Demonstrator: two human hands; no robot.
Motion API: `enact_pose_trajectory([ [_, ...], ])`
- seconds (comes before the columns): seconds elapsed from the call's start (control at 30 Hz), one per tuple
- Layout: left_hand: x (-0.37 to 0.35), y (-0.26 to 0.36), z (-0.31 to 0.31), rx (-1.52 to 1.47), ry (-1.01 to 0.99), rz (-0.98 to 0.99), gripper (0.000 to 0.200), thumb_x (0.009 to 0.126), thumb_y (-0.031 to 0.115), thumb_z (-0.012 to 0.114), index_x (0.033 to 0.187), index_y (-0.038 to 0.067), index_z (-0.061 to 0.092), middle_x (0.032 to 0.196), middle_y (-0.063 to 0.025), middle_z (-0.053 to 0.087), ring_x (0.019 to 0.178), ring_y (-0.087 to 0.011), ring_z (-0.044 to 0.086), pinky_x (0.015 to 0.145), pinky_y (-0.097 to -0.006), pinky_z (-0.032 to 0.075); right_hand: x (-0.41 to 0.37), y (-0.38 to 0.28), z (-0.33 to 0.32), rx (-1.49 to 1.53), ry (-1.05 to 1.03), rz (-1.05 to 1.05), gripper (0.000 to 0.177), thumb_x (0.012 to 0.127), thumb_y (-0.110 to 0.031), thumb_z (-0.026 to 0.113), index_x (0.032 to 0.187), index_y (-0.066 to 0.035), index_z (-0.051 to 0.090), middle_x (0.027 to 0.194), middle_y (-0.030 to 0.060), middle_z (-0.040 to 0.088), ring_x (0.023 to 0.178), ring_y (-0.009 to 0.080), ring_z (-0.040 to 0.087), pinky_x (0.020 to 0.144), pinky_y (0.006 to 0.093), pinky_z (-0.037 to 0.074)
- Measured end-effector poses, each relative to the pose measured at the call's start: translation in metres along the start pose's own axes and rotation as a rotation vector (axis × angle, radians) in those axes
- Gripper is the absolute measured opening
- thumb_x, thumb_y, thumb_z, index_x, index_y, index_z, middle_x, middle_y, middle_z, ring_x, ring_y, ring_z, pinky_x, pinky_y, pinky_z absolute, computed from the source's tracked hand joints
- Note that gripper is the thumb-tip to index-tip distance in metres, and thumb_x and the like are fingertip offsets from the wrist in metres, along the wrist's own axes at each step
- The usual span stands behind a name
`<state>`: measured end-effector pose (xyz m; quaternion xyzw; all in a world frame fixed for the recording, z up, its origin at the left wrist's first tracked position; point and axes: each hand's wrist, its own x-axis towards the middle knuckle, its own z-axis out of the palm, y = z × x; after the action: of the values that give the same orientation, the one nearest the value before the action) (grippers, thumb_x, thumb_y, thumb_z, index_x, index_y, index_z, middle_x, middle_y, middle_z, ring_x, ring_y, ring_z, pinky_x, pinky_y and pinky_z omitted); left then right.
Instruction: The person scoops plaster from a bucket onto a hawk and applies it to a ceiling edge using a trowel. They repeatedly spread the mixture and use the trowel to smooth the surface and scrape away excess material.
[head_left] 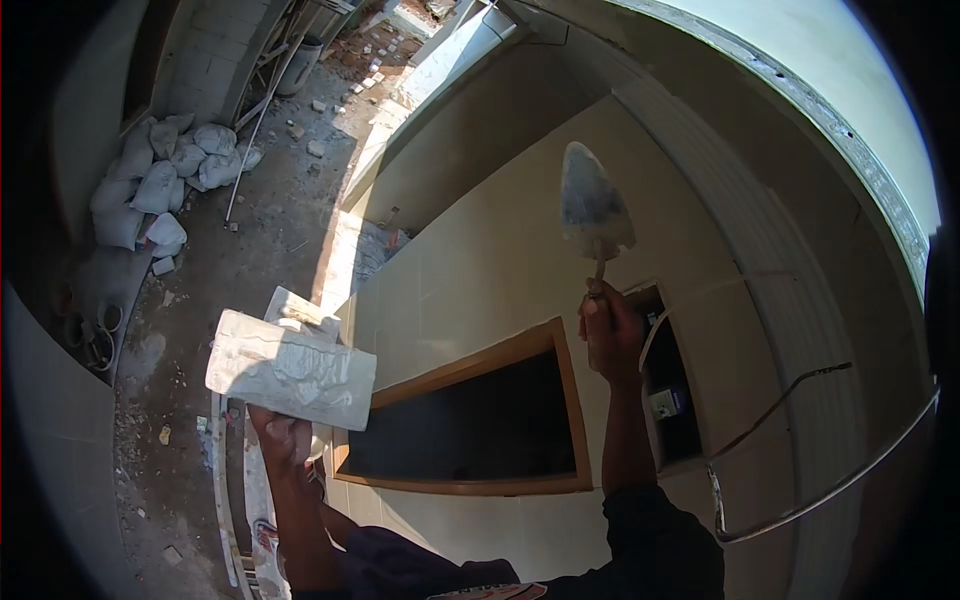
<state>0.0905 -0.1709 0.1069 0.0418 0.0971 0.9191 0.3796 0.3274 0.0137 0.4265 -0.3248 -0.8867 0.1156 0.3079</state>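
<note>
My left hand [286,438] is closed beneath a rectangular plasterer's hawk [240,370], its grip hidden by the board. Wet white plaster [318,372] lies spread in ridges over the right part of the hawk's face. My right hand [612,325] is wrapped round the handle of a pointed trowel [592,200]. The blade points up and away from me in front of the tiled wall [480,270], smeared with pale residue. A wide gap separates the trowel from the hawk.
A wood-framed dark opening [470,420] is in the wall ahead. White sacks [155,190] are heaped at the left, on a floor [190,340] strewn with rubble. Bent metal rods [840,500] stick out at right. A ladder-like frame [222,490] stands below my left arm.
</note>
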Motion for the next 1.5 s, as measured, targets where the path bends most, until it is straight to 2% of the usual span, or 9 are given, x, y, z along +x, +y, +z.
enact_pose_trajectory([
  [0.13,-0.079,0.002,-0.097,0.054,0.211,-0.095,0.078,0.063,0.0,0.063,0.136,0.002,0.037,0.126,-0.0123,0.054,0.115,-0.0279,0.056,0.098,-0.0429,0.049,0.053,-0.017,-0.018,-0.087,0.087,-0.085,0.033,0.095,-0.023,0.058,0.119,0.001,0.059,0.068,-0.0005,0.052,0.055,0.0046,0.047,0.051,0.0226,0.041],
  [0.2,-0.121,-0.014,-0.176,-0.045,0.134,-0.196,0.076,0.06,-0.004,0.06,0.134,0.003,0.042,0.124,-0.0125,0.056,0.115,-0.0293,0.056,0.099,-0.0436,0.048,0.075,-0.029,-0.021,-0.115,0.158,-0.156,0.032,0.095,-0.022,0.058,0.117,0.001,0.06,0.068,-0.0004,0.053,0.055,0.0048,0.047,0.051,0.023,0.04],
  [0.23,-0.141,-0.013,-0.171,-0.053,0.332,-0.224,0.071,0.061,-0.004,0.06,0.13,0.003,0.046,0.121,-0.0132,0.057,0.11,-0.0295,0.059,0.095,-0.0431,0.051,0.085,-0.034,-0.021,-0.109,0.167,-0.17,0.032,0.095,-0.022,0.058,0.117,0.001,0.06,0.068,-0.0004,0.053,0.055,0.0048,0.047,0.051,0.023,0.04],
  [0.33,-0.201,-0.047,-0.243,-0.06,0.333,-0.283,0.066,0.063,-0.002,0.059,0.128,0.0,0.046,0.121,-0.0167,0.058,0.11,-0.0327,0.059,0.095,-0.0482,0.05,0.109,-0.05,-0.021,-0.128,0.232,-0.258,0.031,0.094,-0.022,0.059,0.116,0.001,0.061,0.067,-0.0005,0.052,0.055,0.0049,0.047,0.051,0.0231,0.04],
  [0.67,-0.291,-0.097,-0.3,-0.129,0.452,-0.592,0.066,0.065,-0.001,0.059,0.129,0.0,0.045,0.122,-0.0165,0.057,0.111,-0.0328,0.058,0.095,-0.0482,0.049,0.153,-0.01,-0.038,-0.435,0.296,-0.193,0.028,0.092,-0.022,0.06,0.104,0.003,0.062,0.069,0.0063,0.056,0.059,0.0114,0.051,0.059,0.0287,0.044],
  [0.83,-0.283,-0.096,-0.318,-0.117,0.438,-0.621,0.066,0.066,0.0,0.059,0.13,0.0,0.045,0.122,-0.0165,0.057,0.111,-0.0328,0.057,0.095,-0.0482,0.049,0.103,0.0,-0.041,-0.44,0.288,-0.094,0.026,0.093,-0.024,0.06,0.1,0.001,0.061,0.071,0.0076,0.058,0.055,0.0135,0.053,0.056,0.0289,0.045],
  [0.9,-0.277,-0.093,-0.325,-0.107,0.432,-0.619,0.065,0.066,0.0,0.059,0.13,0.0,0.044,0.122,-0.0165,0.056,0.111,-0.0328,0.057,0.095,-0.0482,0.049,0.074,-0.024,-0.03,0.049,0.227,0.231,0.028,0.094,-0.027,0.056,0.101,0.0,0.061,0.072,0.0069,0.058,0.05,0.0137,0.054,0.048,0.027,0.045],
  [1.1,-0.275,-0.091,-0.339,-0.099,0.426,-0.625,0.065,0.067,0.0,0.059,0.131,0.0,0.044,0.123,-0.0164,0.056,0.112,-0.0328,0.056,0.095,-0.0482,0.049,0.026,-0.033,-0.005,0.976,0.11,-0.004,0.041,0.099,-0.036,0.043,0.117,0.0,0.051,0.075,0.0062,0.054,0.048,0.0134,0.052,0.04,0.0257,0.044],
  [1.5,-0.287,-0.094,-0.351,-0.099,0.431,-0.626,0.064,0.07,0.001,0.058,0.132,0.001,0.043,0.124,-0.0162,0.054,0.113,-0.0329,0.055,0.095,-0.0482,0.048,0.079,-0.057,0.059,1.124,0.15,0.057,0.039,0.098,-0.036,0.048,0.113,0.0,0.055,0.078,0.008,0.056,0.054,0.0178,0.055,0.044,0.0298,0.045],
])
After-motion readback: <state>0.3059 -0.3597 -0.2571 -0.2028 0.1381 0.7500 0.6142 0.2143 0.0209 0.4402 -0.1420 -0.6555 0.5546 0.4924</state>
